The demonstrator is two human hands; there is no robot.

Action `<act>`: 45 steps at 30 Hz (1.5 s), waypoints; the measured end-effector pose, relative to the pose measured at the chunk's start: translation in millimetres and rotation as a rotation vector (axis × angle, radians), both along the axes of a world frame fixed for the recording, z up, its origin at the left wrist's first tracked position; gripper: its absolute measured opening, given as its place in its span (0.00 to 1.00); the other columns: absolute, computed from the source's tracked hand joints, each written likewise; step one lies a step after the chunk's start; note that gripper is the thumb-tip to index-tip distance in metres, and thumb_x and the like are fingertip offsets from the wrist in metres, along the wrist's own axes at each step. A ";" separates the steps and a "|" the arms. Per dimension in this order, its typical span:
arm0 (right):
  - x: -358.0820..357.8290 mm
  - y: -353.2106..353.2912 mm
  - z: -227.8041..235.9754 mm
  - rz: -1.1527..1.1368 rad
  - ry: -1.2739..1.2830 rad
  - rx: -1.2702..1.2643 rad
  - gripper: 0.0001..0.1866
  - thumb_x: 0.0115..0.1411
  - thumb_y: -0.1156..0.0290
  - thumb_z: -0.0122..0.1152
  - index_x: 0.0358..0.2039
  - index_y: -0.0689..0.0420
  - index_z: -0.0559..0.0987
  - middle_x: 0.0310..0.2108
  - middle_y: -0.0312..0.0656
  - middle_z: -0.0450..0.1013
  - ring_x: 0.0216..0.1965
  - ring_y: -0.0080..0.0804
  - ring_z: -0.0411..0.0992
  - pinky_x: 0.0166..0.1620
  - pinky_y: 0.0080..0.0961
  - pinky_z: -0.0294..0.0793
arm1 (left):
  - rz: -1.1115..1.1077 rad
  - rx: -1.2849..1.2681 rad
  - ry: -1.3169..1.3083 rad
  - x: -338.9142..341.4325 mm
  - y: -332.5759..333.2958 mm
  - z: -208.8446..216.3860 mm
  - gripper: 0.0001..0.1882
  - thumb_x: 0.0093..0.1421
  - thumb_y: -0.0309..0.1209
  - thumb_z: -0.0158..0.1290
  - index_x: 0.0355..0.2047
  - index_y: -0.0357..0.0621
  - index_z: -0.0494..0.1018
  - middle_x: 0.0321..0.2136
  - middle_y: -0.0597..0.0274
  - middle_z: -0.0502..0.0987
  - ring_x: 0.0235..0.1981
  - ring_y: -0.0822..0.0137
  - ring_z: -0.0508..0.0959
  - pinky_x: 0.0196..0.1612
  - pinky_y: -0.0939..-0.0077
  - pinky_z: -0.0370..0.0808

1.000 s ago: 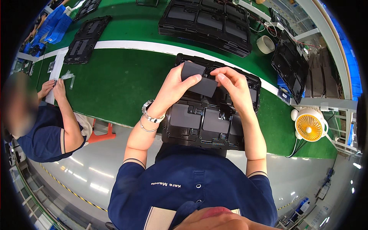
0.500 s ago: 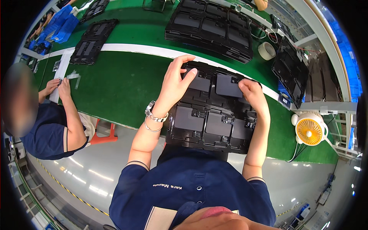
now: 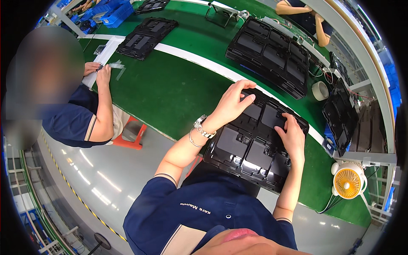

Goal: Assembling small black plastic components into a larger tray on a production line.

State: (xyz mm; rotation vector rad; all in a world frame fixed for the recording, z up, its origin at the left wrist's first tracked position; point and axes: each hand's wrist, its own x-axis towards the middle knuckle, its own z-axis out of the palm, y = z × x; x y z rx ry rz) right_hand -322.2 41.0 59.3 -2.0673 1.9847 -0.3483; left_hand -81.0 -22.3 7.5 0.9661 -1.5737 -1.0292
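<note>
A black plastic tray point(image 3: 265, 183) with several compartments lies before me at the bench's near edge. Flat dark-grey panels point(image 3: 233, 143) sit in its compartments. Over the tray's far left corner, my left hand point(image 3: 231, 104) is open, its thumb and fingers apart above a far-row panel point(image 3: 253, 110). My right hand point(image 3: 293, 138) is also open, thumb and index finger spread beside another far-row panel point(image 3: 272, 115); whether the fingertips touch it I cannot tell. That hand and forearm cover part of the tray's right side.
Stacked black trays point(image 3: 267, 55) stand beyond the white strip. Another tray point(image 3: 146, 38) lies far left. A tape roll point(image 3: 319, 91), a leaning tray point(image 3: 341, 117) and a yellow-and-white fan point(image 3: 346, 180) are on the right. A co-worker sits left; another person's arms point(image 3: 322, 32) show far right.
The view has swung left, so the scene sits farther right in it. My right hand's fingers, earlier closed at a panel's corner, have spread apart. Another person's arms now show at the far right.
</note>
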 end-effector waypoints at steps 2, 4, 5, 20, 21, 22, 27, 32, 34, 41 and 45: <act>2.0 -0.5 -1.1 0.033 0.026 -0.027 0.25 0.55 0.68 0.68 0.53 0.57 0.73 0.33 0.41 0.71 0.35 0.41 0.73 0.38 0.37 0.72 | -0.018 0.001 0.017 -0.8 -1.9 -0.7 0.19 0.64 0.28 0.55 0.55 0.42 0.69 0.53 0.59 0.75 0.56 0.66 0.74 0.52 0.73 0.73; 1.3 -2.6 -0.8 0.069 0.003 -0.052 0.25 0.55 0.69 0.67 0.53 0.58 0.72 0.36 0.43 0.71 0.37 0.42 0.73 0.39 0.38 0.73 | -0.023 0.006 0.024 -2.2 -3.1 -1.0 0.18 0.64 0.28 0.54 0.54 0.41 0.69 0.53 0.59 0.75 0.56 0.66 0.74 0.52 0.74 0.73; -1.9 -3.5 -1.2 0.087 -0.005 -0.130 0.22 0.56 0.70 0.66 0.51 0.58 0.73 0.37 0.44 0.71 0.38 0.44 0.73 0.40 0.38 0.73 | -0.031 0.004 0.031 -2.6 -4.5 -0.7 0.18 0.64 0.28 0.54 0.54 0.41 0.69 0.53 0.59 0.75 0.56 0.67 0.74 0.52 0.74 0.73; -53.8 -9.5 -7.6 0.051 0.075 -0.141 0.15 0.53 0.76 0.66 0.40 0.60 0.74 0.40 0.47 0.72 0.44 0.48 0.69 0.50 0.40 0.70 | -0.080 -0.018 0.018 -7.0 -1.8 -4.5 0.16 0.64 0.28 0.54 0.52 0.41 0.71 0.49 0.61 0.77 0.51 0.67 0.77 0.48 0.74 0.75; -56.2 -9.9 -5.0 0.042 -0.067 -0.081 0.16 0.52 0.78 0.66 0.41 0.60 0.73 0.39 0.48 0.74 0.43 0.48 0.71 0.49 0.38 0.70 | -0.080 -0.024 -0.002 -7.0 -1.1 -3.6 0.16 0.64 0.28 0.54 0.51 0.40 0.72 0.49 0.60 0.77 0.50 0.67 0.78 0.48 0.74 0.75; -58.0 -8.6 -2.4 0.020 -0.143 -0.021 0.15 0.52 0.77 0.65 0.41 0.61 0.74 0.37 0.48 0.75 0.42 0.48 0.72 0.49 0.39 0.70 | -0.074 -0.017 -0.004 -6.6 -0.9 -2.1 0.15 0.64 0.28 0.54 0.50 0.40 0.73 0.48 0.60 0.78 0.50 0.67 0.78 0.47 0.75 0.75; -58.0 -5.8 10.6 0.043 -0.059 -0.104 0.12 0.55 0.75 0.64 0.39 0.63 0.77 0.35 0.49 0.77 0.40 0.49 0.75 0.48 0.39 0.71 | -0.087 -0.032 0.003 -4.8 2.0 2.8 0.14 0.64 0.29 0.54 0.49 0.40 0.73 0.47 0.61 0.78 0.49 0.68 0.78 0.46 0.73 0.76; -24.0 4.8 49.1 0.131 -0.089 -0.462 0.10 0.57 0.75 0.63 0.38 0.63 0.77 0.34 0.49 0.75 0.40 0.49 0.72 0.46 0.38 0.70 | -0.357 -0.077 0.013 -24.5 6.7 22.5 0.18 0.62 0.33 0.58 0.50 0.39 0.73 0.47 0.58 0.78 0.48 0.65 0.79 0.48 0.72 0.78; -2.2 8.0 64.1 0.211 -0.150 -0.509 0.09 0.56 0.77 0.64 0.38 0.64 0.76 0.34 0.48 0.73 0.39 0.48 0.71 0.45 0.37 0.70 | -0.438 -0.204 -0.084 -31.3 9.5 42.8 0.21 0.61 0.37 0.59 0.51 0.37 0.73 0.44 0.54 0.79 0.44 0.61 0.80 0.44 0.69 0.78; 34.1 9.0 85.1 0.368 -0.256 -0.684 0.10 0.56 0.81 0.62 0.39 0.62 0.76 0.35 0.45 0.72 0.38 0.43 0.71 0.44 0.33 0.71 | -0.402 -0.433 -0.089 -44.1 8.1 90.1 0.17 0.58 0.40 0.58 0.34 0.37 0.75 0.26 0.49 0.79 0.31 0.48 0.81 0.33 0.58 0.76; 36.9 10.1 84.3 0.340 -0.349 -0.667 0.11 0.56 0.80 0.61 0.42 0.62 0.77 0.38 0.46 0.72 0.40 0.40 0.72 0.47 0.32 0.71 | -0.354 -0.398 -0.176 -37.2 14.4 101.8 0.17 0.55 0.39 0.60 0.37 0.38 0.77 0.27 0.49 0.80 0.31 0.47 0.81 0.33 0.59 0.76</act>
